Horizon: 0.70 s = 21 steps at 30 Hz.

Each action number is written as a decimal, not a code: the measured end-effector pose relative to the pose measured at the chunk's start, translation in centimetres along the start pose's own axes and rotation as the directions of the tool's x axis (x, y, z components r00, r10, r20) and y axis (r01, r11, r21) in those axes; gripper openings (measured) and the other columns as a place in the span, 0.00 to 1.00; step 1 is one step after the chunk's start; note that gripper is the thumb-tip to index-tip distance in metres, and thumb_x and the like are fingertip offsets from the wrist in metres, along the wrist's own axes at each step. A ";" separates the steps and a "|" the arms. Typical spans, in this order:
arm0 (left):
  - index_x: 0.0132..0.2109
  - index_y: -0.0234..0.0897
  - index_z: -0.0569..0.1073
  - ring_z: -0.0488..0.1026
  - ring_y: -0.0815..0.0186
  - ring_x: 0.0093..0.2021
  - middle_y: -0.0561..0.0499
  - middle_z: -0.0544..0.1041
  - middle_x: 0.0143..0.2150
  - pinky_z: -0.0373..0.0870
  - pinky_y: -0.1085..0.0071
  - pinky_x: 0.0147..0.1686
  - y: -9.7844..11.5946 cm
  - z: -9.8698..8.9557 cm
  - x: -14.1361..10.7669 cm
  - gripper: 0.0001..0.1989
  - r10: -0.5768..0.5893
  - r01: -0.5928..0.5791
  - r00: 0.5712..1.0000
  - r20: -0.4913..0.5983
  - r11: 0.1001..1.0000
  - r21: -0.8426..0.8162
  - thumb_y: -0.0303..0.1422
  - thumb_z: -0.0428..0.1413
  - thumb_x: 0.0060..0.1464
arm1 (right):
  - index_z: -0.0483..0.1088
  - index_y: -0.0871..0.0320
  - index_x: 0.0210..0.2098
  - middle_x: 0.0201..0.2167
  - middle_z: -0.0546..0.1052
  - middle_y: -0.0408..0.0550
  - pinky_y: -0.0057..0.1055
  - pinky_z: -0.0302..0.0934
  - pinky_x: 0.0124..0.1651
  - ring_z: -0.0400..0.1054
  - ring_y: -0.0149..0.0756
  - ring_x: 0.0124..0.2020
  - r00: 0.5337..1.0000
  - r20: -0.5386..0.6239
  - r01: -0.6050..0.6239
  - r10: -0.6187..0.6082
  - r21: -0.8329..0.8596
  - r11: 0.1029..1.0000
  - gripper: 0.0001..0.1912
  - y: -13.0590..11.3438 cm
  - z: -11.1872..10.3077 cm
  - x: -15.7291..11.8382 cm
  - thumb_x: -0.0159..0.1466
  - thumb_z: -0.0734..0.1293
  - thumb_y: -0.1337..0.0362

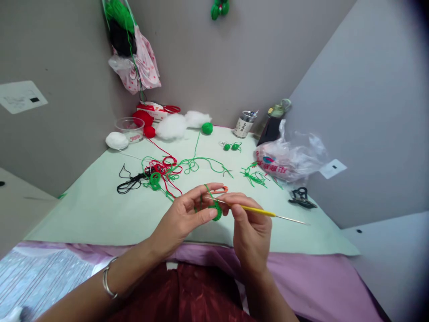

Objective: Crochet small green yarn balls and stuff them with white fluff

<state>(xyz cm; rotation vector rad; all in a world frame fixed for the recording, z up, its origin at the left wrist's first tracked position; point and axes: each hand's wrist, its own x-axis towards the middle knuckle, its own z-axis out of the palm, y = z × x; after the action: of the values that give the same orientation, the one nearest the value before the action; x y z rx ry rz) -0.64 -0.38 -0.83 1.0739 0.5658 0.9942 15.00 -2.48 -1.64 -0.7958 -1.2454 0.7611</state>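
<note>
My left hand [187, 212] pinches a small round green crochet piece [217, 212] between thumb and fingers, and green yarn runs over its raised index finger. My right hand [252, 230] is closed on a crochet hook with a yellow handle [259, 210]. The thin metal tip points left and lies at the yarn just above the green piece. Whether the yarn is caught on the tip is too small to tell. Just behind my fingers lies an orange scissor-like loop [225, 190], partly hidden.
Tangled red yarn [162, 167], black yarn [132, 182] and green yarn clippings [254, 176] lie beyond my hands. White stuffing [172, 126], a plastic tub [130, 129], a pen can [244, 124], a plastic bag [290, 156] and a black hair clip [302, 198] stand or lie around the edges.
</note>
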 end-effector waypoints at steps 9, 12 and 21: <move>0.58 0.53 0.77 0.69 0.70 0.42 0.56 0.70 0.39 0.64 0.72 0.47 0.3 -0.3 -0.2 0.21 0.055 -0.047 0.998 -0.036 0.982 0.181 0.32 0.64 0.59 | 0.78 0.53 0.37 0.34 0.80 0.44 0.29 0.67 0.38 0.69 0.30 0.32 0.990 0.012 -0.140 0.141 0.229 0.963 0.10 -0.4 -0.3 0.3 0.72 0.65 0.61; 0.58 0.51 0.78 0.69 0.70 0.41 0.56 0.70 0.39 0.65 0.72 0.46 0.5 -0.2 -0.2 0.20 0.082 -0.068 0.995 -0.051 0.971 0.228 0.30 0.63 0.59 | 0.77 0.54 0.37 0.34 0.80 0.45 0.31 0.67 0.40 0.70 0.32 0.33 0.994 0.024 -0.106 0.103 0.154 0.982 0.10 -0.4 -0.5 0.3 0.73 0.64 0.62; 0.55 0.44 0.78 0.70 0.68 0.40 0.52 0.75 0.42 0.67 0.70 0.47 0.9 0.4 -0.4 0.18 0.276 -0.195 0.956 -0.098 0.849 0.492 0.25 0.60 0.59 | 0.77 0.52 0.44 0.39 0.80 0.45 0.34 0.68 0.43 0.74 0.34 0.39 0.986 0.104 0.151 -0.132 -0.210 0.966 0.12 -1.1 -0.9 -0.6 0.73 0.62 0.70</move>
<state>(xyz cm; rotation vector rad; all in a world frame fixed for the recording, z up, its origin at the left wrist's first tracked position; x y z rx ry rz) -0.85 -0.79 0.10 1.5392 0.8609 1.2017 15.87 -3.67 -1.09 -0.8460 -1.4680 0.5551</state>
